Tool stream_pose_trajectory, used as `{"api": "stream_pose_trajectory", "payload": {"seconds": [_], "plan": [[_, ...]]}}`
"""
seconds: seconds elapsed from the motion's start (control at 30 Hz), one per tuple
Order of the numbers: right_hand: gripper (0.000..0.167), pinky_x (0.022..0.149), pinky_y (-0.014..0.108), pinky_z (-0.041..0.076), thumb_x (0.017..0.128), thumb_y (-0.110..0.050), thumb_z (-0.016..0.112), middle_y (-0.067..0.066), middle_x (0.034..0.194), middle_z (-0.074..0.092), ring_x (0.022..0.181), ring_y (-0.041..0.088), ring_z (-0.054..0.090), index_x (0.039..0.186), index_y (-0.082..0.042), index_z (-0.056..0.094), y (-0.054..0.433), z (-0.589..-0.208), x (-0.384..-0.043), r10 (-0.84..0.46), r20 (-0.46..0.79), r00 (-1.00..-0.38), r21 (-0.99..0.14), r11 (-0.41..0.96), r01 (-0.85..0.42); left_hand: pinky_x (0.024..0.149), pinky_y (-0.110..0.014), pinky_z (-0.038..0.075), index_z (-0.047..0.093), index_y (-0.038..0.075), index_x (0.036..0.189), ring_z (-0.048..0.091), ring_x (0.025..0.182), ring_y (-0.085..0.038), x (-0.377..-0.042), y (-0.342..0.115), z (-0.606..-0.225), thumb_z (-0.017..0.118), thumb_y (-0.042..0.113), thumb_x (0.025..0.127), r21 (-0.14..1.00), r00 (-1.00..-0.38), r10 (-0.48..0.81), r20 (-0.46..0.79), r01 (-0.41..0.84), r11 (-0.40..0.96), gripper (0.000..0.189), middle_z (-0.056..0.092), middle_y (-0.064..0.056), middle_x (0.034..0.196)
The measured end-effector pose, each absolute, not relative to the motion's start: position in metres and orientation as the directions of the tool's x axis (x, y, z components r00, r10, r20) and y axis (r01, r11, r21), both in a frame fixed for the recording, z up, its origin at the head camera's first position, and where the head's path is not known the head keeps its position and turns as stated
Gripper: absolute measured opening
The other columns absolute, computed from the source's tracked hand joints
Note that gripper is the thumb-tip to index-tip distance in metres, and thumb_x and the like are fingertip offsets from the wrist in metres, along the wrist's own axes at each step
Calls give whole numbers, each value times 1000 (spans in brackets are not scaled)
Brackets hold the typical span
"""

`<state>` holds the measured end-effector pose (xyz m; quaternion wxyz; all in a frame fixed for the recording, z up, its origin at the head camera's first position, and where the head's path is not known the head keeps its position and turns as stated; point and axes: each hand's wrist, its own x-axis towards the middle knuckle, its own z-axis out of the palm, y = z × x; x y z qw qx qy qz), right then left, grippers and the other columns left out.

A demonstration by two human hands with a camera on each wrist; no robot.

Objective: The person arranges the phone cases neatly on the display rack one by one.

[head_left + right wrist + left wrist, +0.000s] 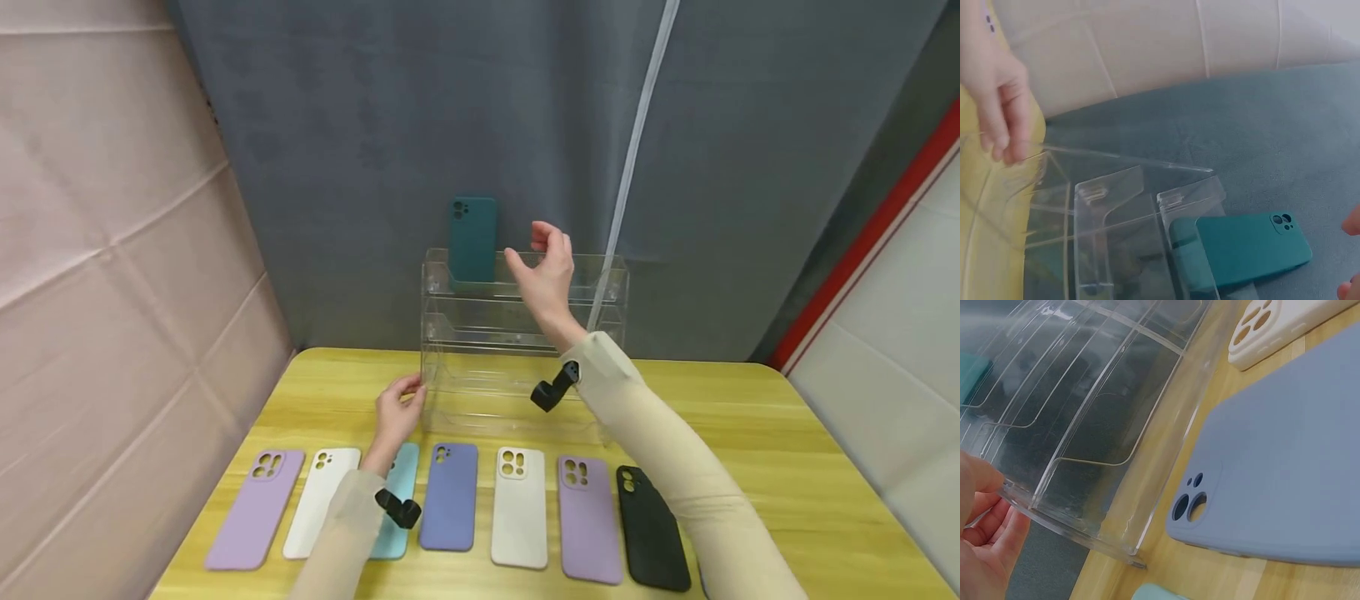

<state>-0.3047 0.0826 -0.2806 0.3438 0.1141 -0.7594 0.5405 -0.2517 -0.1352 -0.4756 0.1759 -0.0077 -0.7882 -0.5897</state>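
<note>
A clear acrylic tiered rack point(495, 423) stands on the table. My left hand point(397, 410) pinches the edge of its left side panel, thumb on one face and fingers on the other, as the left wrist view shows. A teal phone case point(474, 235) is upright in the top tier, toward the left end, its camera cutouts at the top. To the right of that case my right hand point(549, 279) is raised over the top tier, thumb and fingers spread apart, holding nothing. Only its fingertips point(1352, 222) enter the right wrist view, off the case's camera end.
Along the front of the yellow wood-grain table point(352, 367) lies a row of phone cases, among them a lilac case point(251, 525), a blue-violet case point(450, 508), a white case point(519, 525) and a black case point(651, 533). A grey curtain point(337, 167) hangs behind the rack.
</note>
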Motion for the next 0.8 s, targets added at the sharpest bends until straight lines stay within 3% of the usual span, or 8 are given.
{"api": "stream_pose_trajectory", "payload": {"seconds": [0.6,0.8], "plan": [[40,84,43,46,82,-7,70,19,107,54,99,30,52,118,2,55,133,-317,-257,137,695,-706,-676,458,-577,82,-33,55,63,-10,109,59,96,-32,-253,-139,-475,62,-2,86,916,-925,-202,322,250,315,25,63,-22,104],[38,79,33,46,80,-1,71,21,104,56,94,34,53,116,5,57,151,-333,-233,162,681,-714,-693,459,-556,82,-33,55,63,-10,110,59,96,-32,-253,-141,-477,62,-1,87,916,-929,-192,317,248,314,25,62,-22,106]]}}
